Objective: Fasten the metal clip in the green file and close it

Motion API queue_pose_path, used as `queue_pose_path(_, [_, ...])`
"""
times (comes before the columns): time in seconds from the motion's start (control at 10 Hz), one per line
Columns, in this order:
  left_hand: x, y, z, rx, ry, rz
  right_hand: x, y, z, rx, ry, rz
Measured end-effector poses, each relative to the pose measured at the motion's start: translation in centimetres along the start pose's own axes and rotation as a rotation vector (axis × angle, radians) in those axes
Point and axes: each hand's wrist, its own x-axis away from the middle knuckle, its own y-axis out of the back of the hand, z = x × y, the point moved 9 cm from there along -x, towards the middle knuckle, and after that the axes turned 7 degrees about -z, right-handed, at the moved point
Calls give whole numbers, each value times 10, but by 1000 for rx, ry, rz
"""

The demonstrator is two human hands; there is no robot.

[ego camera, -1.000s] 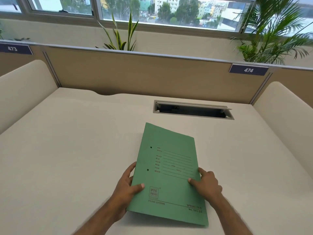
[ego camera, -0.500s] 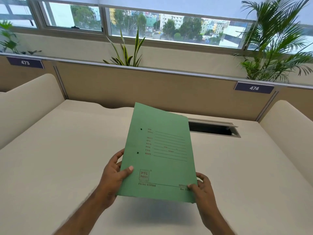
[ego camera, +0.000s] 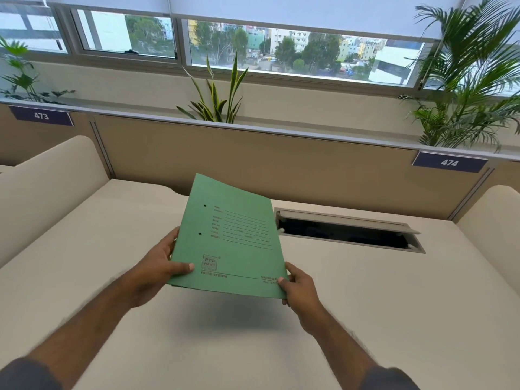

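Head view: the green file (ego camera: 228,237) is held up off the desk (ego camera: 84,277) at the centre of the frame, closed, printed cover facing up and tilted so its far edge rises toward the upper middle. The left hand (ego camera: 153,273) grips the lower left edge, thumb pressed flat on the cover and the other fingers curled underneath. The right hand (ego camera: 299,287) pinches the lower right corner between thumb and fingers. The metal clip is not visible; it is presumably inside, so the fastening step looks not yet begun.

What could go wrong: the file is thin card held only along its near edge, so the far end may sag or the cover may flap open unevenly once 1 hand lets go. Any loose sheets inside could slide out toward the person along the tilt. Opening it in mid-air would leave nothing firm to press the clip against.

For room, the desk below and in the lower half of the frame is bare and wide. The open cable slot (ego camera: 346,230) sits just right of the file's far corner, a place where a corner could catch. The partition (ego camera: 281,170) closes off the top, with padded side screens at the left and right edges.
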Motion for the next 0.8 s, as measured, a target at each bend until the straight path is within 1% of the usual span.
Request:
queue_pose_path(0.1, [-28, 20, 6, -103, 28, -96, -20, -18, 2, 72, -14, 27])
queue_pose_path(0.2, [-63, 39, 25, -221, 97, -189, -43, -40, -8, 199, -41, 58])
queue_pose_path(0.3, [-79, 45, 42, -283, 140, -216, -54, -50, -16, 280, -54, 53])
queue_pose_path(0.5, [-104, 52, 73, -416, 188, -221, -71, -64, -17, 458, 19, 7])
queue_pose_path(0.6, [-108, 51, 83, -551, 196, -226, -71, -66, -18, 552, 24, 15])
queue_pose_path(0.7, [-104, 48, 83, -679, 154, -262, -64, -58, -19, 612, 23, -5])
queue_pose_path(0.8, [-91, 45, 69, -964, 69, -325, -53, -33, -15, 712, 55, -165])
